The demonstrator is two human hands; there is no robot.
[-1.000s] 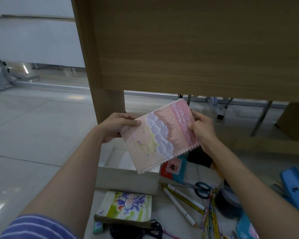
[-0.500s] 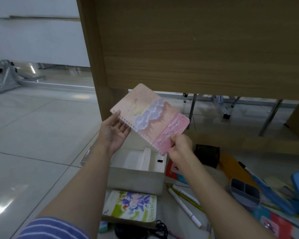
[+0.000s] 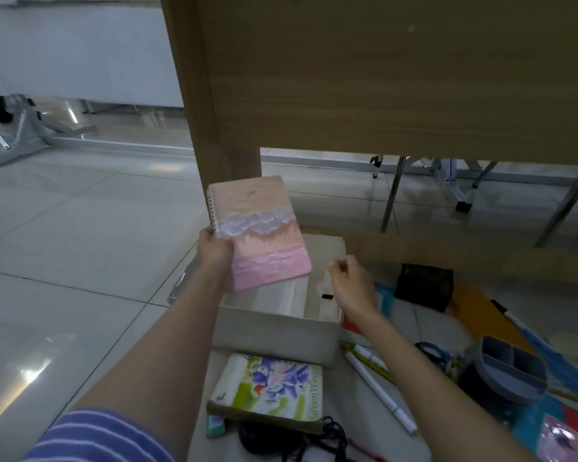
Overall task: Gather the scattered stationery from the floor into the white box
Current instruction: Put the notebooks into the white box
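Our left hand (image 3: 216, 250) grips the pink notebook (image 3: 259, 233) by its spiral edge and holds it above the open white box (image 3: 274, 331), which sits on the floor (image 3: 80, 235) below the wooden desk (image 3: 381, 78). The notebook stands nearly upright, cover toward us, its lower end over the left part of the box. Our right hand (image 3: 351, 281) hangs just right of the notebook, apart from it, over the right side of the box; its fingers are loosely curled and grasp nothing.

Near us, just before the box, lies a flowered book (image 3: 271, 388), with a black cord (image 3: 301, 441) nearer still. To the right of the box lie white markers (image 3: 377, 388), then a grey organiser (image 3: 511, 368) and a black mesh holder (image 3: 424, 286) farther off. Blue and red items (image 3: 548, 431) lie at the near right; we cannot tell what they are.
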